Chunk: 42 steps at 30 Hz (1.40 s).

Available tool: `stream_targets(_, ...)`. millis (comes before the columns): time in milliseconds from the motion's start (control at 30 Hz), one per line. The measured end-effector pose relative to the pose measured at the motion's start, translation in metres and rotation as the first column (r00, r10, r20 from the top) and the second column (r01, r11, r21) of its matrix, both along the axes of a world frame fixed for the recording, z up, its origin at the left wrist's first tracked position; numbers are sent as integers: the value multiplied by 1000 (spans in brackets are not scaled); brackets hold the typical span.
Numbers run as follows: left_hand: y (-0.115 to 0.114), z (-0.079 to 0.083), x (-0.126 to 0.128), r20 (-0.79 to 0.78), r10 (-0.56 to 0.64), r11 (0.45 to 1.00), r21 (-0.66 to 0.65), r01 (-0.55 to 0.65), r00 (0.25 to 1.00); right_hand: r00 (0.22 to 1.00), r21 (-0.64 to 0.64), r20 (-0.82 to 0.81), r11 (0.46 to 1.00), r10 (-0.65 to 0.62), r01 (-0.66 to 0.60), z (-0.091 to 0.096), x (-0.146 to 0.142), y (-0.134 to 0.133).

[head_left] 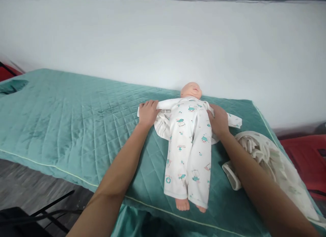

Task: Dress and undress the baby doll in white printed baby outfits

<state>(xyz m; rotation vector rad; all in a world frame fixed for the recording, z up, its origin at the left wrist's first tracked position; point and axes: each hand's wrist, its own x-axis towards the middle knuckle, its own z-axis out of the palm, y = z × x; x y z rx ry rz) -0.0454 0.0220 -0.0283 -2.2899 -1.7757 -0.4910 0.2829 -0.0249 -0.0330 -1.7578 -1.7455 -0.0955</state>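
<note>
A baby doll [191, 91] lies on its back, head toward the wall and bare feet toward me. It wears white baby clothes [189, 142] printed with small green and pink figures, the legs covered down to the ankles. My left hand [148, 112] is closed over the stretched-out sleeve [169, 104] on the left, near its end. At the doll's other side, my right hand [219, 120] grips the garment by the armpit, with its fingertips partly hidden in the cloth. Beyond that hand, the other sleeve [234, 121] sticks out to the right.
A green quilted cover [76, 121] spreads under the doll. Crumpled pale cloth [270, 159] with a faint print lies at the right, below my right forearm. A white wall [152, 40] borders the far side. Red objects [303, 155] stand beyond the right edge.
</note>
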Motion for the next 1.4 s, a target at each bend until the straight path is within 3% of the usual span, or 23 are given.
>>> stream_targets(200, -16, -1, 4, 1, 13, 999, 50, -13, 1000, 987, -68, 67, 986, -147, 152, -2, 11, 2)
stream_targets(300, -34, 11, 11, 35, 33, 993, 111, -37, 999, 961, -102, 7, 956, -276, 275, 1, 19, 4)
stream_targets(367, -43, 25, 26, 113, 19, 991, 132, -34, 993, 955, -113, -7, 949, -296, 293, 0, 20, 3)
stream_targets(467, -48, 56, 71, 237, -175, 984, 82, 160, 955, 962, -99, -10, 957, -274, 272, -1, 17, 1)
stream_targets(533, -46, 76, 113, 261, -344, 935, 9, 354, 902, 960, -97, -24, 956, -280, 276, 0, 14, -1)
stream_targets(633, -40, 100, 179, 141, -528, 812, -204, 547, 837, 962, -117, -26, 957, -270, 266, 2, 14, -5)
stream_targets(700, -35, 108, 214, 1, -568, 765, -369, 528, 823, 968, -128, -22, 961, -248, 244, 2, 16, -6)
stream_targets(767, -29, 108, 235, -91, -542, 764, -468, 445, 835, 971, -133, -22, 963, -239, 234, 1, 17, -5)
stream_targets(867, -20, 99, 244, -149, -482, 786, -510, 350, 863, 966, -139, -37, 959, -256, 248, 0, 18, -1)
stream_targets(1033, -16, 76, 244, -248, -392, 868, -420, 266, 886, 960, -138, -79, 956, -270, 257, -1, 17, 3)
stream_targets(1133, -15, 69, 253, -280, -356, 885, -407, 226, 892, 960, -141, -92, 958, -265, 251, 0, 18, 2)
stream_targets(1267, -2, 71, 259, -317, -347, 883, -427, 194, 883, 957, -165, -102, 953, -272, 254, 4, 22, 0)
stream_targets(1400, 18, 78, 250, -351, -356, 878, -443, 182, 866, 935, -177, -128, 935, -331, 307, 7, 27, 0)
